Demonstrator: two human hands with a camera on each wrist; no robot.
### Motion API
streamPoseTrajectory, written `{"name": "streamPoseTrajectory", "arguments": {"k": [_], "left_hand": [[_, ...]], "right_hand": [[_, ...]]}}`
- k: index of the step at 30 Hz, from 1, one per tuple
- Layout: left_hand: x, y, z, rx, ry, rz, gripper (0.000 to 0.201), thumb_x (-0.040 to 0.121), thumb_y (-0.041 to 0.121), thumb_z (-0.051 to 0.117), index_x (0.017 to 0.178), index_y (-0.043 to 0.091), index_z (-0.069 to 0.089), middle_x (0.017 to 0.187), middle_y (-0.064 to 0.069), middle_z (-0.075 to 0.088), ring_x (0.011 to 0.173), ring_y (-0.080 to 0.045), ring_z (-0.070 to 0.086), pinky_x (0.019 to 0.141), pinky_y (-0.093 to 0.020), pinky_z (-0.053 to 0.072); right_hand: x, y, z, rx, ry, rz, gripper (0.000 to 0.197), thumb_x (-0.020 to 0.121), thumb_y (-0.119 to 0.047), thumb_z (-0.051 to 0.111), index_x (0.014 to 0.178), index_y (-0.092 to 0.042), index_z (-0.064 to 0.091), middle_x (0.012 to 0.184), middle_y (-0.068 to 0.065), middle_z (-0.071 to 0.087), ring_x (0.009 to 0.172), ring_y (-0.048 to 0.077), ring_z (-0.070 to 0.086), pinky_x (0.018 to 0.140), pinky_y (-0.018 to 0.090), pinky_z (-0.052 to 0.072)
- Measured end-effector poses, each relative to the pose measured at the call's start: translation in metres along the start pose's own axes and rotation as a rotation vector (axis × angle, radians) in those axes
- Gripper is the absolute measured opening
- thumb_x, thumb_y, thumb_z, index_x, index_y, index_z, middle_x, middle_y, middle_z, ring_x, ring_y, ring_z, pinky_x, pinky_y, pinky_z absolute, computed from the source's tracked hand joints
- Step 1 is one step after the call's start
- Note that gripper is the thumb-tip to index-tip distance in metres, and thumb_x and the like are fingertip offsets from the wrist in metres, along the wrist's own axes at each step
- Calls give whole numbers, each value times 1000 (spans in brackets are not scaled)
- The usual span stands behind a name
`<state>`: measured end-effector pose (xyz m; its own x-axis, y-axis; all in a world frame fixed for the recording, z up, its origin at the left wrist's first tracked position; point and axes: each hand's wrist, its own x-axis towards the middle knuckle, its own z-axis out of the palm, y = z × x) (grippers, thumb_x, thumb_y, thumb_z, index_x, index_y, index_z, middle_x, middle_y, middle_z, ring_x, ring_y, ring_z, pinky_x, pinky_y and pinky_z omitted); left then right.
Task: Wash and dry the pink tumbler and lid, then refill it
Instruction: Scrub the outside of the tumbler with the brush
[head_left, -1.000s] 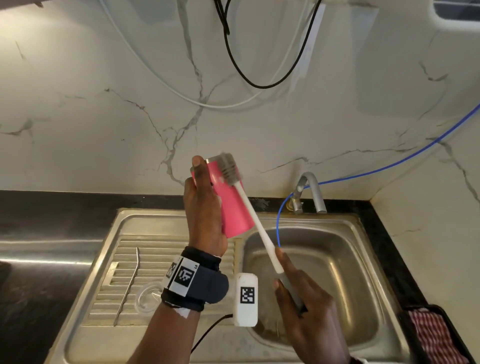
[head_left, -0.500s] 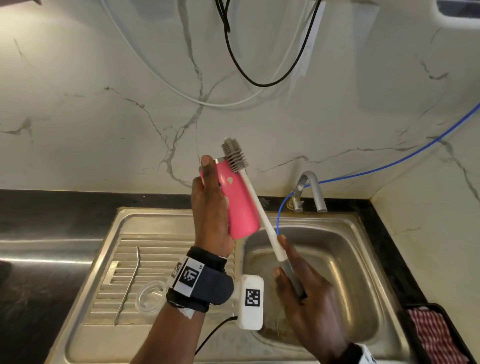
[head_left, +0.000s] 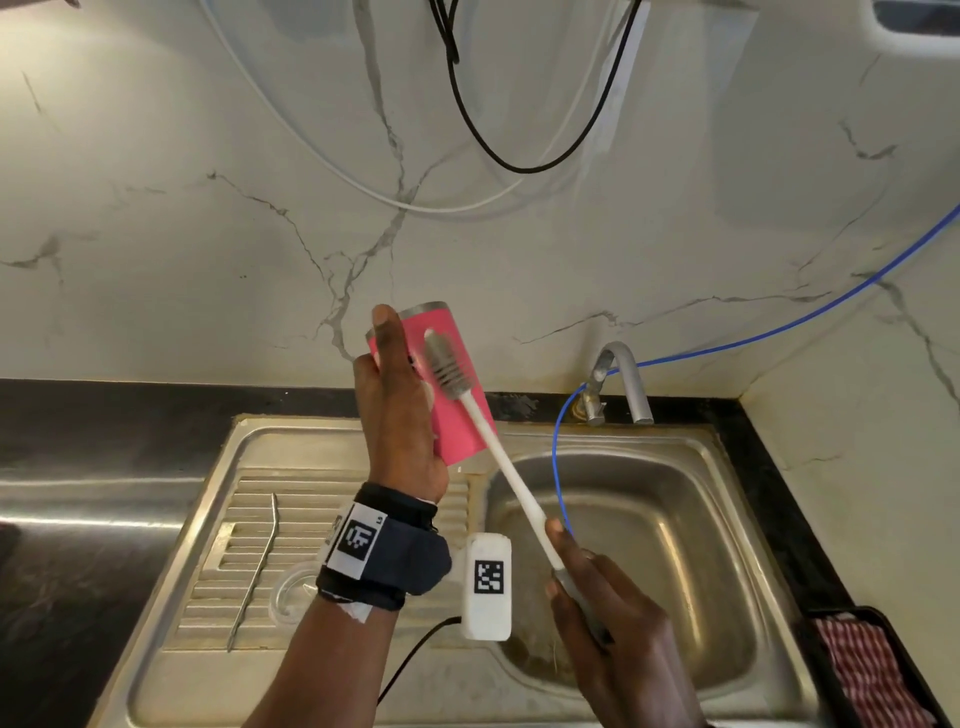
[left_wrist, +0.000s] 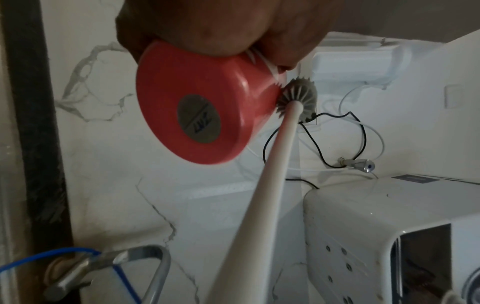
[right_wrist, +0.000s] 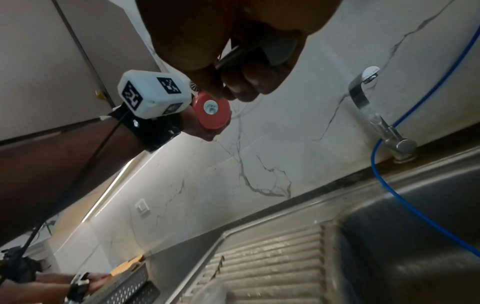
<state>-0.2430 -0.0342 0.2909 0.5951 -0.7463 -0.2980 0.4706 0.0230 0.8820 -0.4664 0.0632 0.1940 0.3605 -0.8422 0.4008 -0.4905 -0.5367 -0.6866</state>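
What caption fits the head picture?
Left hand holds pink tumbler; right hand scrubs with bottle brush.

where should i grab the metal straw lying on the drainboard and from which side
Pinch the long straight part of the metal straw near its middle, coming straight down from above. It lies flat along the ribs of the drainboard, bent end pointing to the wall, so a thumb and finger can likely close across it from either side.

We can read little here. The grey round sticker (left_wrist: 199, 118) on the base of the pink metal tumbler (left_wrist: 187, 86) bears blurred blue letters that we cannot make out; the white wrist box (head_left: 488, 578) and the black wristband (head_left: 382, 556) carry only square coded markers.
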Motion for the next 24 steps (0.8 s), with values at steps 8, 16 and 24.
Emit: {"name": "streamPoseTrajectory", "arguments": {"k": [8, 16, 24], "left_hand": [[2, 1, -7, -31, 42, -10, 63, 96, 77, 51, 132, 25, 47, 123, -9, 67, 107, -30, 74, 86, -52, 64], [16, 14, -16, -66, 140, 34, 71, 95, 81, 49, 138, 24, 47, 128, -7, 65, 111, -30, 70, 85, -52, 63], [6, -1, -6, -57, 78, 2, 66, 89, 82, 50, 128, 29, 50, 125, -9, 67, 109, -30, 73, 90, -54, 62]], "right_hand": [[-9, 9, -2, -67, -41, 1, 70, 90, -20, 70, 151, -45, 48, 96, -12, 65, 58, 7, 58, 61, 10, 49], [-31, 10, -8, -87, -79, -15, 56, 97, -34, 59, 149, -50, 48, 85, -16, 62, 49, 5, 52, 57, 4, 44], [-13, 9, -8, -46, -28, 13, 69, 87, -19, 72, 149, -41, 52, 93, -18, 62, 60, 3, 58, 61, 11, 48]]}}
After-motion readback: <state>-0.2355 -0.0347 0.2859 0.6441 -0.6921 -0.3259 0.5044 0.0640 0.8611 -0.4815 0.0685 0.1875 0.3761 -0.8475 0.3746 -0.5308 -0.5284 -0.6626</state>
